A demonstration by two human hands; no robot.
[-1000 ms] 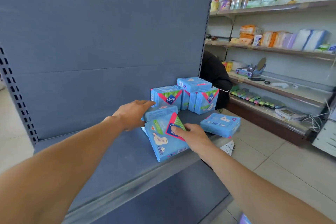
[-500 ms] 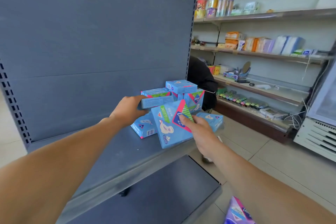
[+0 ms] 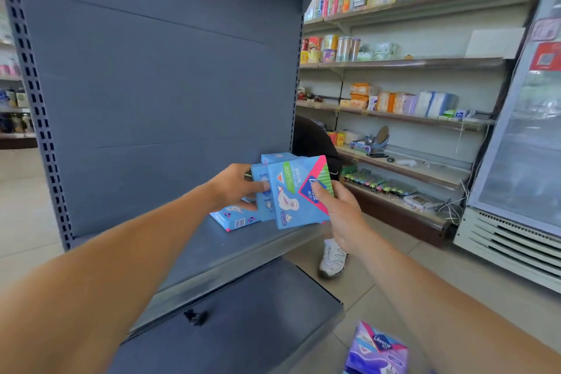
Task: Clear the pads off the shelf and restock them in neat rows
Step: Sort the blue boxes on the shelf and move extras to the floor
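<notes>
Gripping blue pad pks: left hand (image 3: 233,188) one (image 3: 260,191), right hand (image 3: 340,212) another (image 3: 299,194).

We see wall shelves (image 3: 406,64) on the right carrying cans, cups and boxed goods, with a glass-door cooler (image 3: 516,161) at the far right. A white sneaker (image 3: 332,256) stands on the tiled floor (image 3: 425,270), and a purple pack (image 3: 376,349) lies at the bottom edge
</notes>
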